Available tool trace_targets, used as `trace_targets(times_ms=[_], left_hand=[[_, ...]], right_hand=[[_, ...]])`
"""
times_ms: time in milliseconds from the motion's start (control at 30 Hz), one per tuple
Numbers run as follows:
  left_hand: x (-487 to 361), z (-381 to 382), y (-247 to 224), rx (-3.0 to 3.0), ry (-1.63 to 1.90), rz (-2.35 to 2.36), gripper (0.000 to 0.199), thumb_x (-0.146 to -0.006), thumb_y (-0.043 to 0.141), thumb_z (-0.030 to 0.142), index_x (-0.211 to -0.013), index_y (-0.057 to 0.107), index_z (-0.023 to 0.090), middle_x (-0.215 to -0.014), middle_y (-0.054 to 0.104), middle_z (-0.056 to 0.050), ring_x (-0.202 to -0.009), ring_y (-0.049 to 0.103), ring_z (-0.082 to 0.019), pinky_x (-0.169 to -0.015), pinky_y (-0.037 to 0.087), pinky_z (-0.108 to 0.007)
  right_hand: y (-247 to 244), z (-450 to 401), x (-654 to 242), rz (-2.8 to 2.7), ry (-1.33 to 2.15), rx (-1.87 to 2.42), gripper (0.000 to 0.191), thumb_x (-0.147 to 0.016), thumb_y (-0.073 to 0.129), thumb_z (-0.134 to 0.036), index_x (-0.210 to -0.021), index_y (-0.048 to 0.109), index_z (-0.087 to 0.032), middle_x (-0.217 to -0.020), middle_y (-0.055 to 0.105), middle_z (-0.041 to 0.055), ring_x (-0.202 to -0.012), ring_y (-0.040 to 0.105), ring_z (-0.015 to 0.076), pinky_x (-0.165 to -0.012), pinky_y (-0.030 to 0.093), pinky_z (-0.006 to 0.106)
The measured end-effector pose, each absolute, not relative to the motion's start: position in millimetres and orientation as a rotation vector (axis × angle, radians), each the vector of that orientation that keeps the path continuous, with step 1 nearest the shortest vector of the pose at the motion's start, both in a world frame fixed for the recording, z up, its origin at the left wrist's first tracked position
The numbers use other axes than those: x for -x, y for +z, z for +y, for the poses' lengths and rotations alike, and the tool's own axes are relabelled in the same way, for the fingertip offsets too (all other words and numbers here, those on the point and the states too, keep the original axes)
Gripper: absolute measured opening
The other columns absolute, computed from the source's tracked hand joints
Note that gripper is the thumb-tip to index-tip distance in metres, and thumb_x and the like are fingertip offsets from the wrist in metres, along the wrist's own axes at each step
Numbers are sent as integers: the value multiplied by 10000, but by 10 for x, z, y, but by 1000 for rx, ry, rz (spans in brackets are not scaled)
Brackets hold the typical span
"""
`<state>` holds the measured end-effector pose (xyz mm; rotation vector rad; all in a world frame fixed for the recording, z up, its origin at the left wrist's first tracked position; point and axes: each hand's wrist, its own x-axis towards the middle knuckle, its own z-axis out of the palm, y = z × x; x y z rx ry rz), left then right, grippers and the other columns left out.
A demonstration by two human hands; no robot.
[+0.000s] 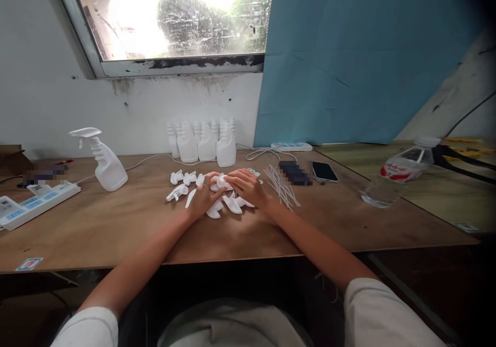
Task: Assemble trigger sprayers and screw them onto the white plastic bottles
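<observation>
Both my hands meet over a scatter of white plastic parts in the middle of the table. My left hand (pixel 203 198) is closed around a white trigger spray head (pixel 220 182), whose round collar faces me. From the other side my right hand (pixel 248 185) grips the same piece, its fingers bent over the top. Beneath and in front of my hands lie more white spray heads (pixel 233 204), partly covered by them. Another spray head (pixel 177 192) rests just left of my left hand. Thin white dip tubes (pixel 282 187) lie in a loose pile right of my right hand.
Several white bottles (pixel 226 145) without heads stand against the wall. An assembled spray bottle (pixel 109 166) is at left, near a power strip (pixel 42 205). To the right are a phone (pixel 324 171), a clear drink bottle (pixel 399 174) and another power strip (pixel 291 146). A cable (pixel 155 160) crosses the back.
</observation>
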<state>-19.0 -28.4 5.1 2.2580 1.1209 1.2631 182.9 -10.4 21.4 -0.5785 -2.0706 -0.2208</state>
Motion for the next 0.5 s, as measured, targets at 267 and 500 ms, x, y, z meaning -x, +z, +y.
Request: trace_targets(times_ms=[267, 500], left_hand=[[243, -258, -14, -2462, 1273, 1088, 298, -915, 542, 416, -1122, 473, 213, -951, 684, -49, -751, 648, -161, -676, 500, -278], [296, -177, -34, -2642, 1446, 1008, 204, -951, 506, 365, -1045, 579, 200, -908, 696, -43, -752, 663, -148, -684, 529, -271]], right_hand=[[194, -178, -1830, -2119, -89, 439, 198, -924, 528, -238, -1026, 698, -243, -1033, 696, 85, -972, 619, 208, -875, 500, 416], [199, -275, -1669, -1833, 476, 625, 193, -918, 556, -318, -1014, 682, -207, -1023, 677, 78, -976, 626, 195, -888, 497, 360]])
